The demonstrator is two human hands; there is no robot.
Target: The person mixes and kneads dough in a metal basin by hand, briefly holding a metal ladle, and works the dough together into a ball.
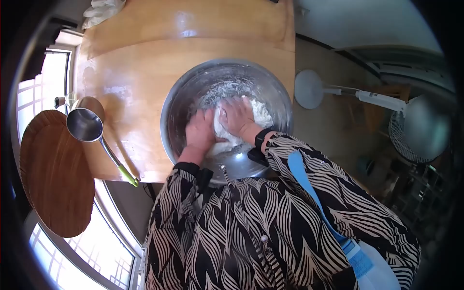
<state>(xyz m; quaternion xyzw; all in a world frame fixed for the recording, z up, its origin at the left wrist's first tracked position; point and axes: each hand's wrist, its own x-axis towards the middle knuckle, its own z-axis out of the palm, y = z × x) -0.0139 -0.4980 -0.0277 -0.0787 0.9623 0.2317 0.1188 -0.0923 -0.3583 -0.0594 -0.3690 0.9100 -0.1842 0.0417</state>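
Note:
A large metal bowl (170, 92) sits on the wooden table near its front edge, with white floury dough (223, 131) inside and loose flour on its inner wall. My left hand (200, 129) is down in the bowl, its fingers curled against the left side of the dough. From the right, my right hand (238, 116) presses on top of the dough with bent fingers. A crumbly floury lump (261, 114) lies just right of that hand. The fingertips of both hands are partly hidden in the dough.
On the left of the table (130, 63) is a metal ladle (86, 124) with a green-ended handle. An oval wooden tray (58, 174) is beside it at the table's edge. A white bag (102, 12) lies at the far left corner. Right of the table stand a round stool (308, 89) and a fan (411, 133).

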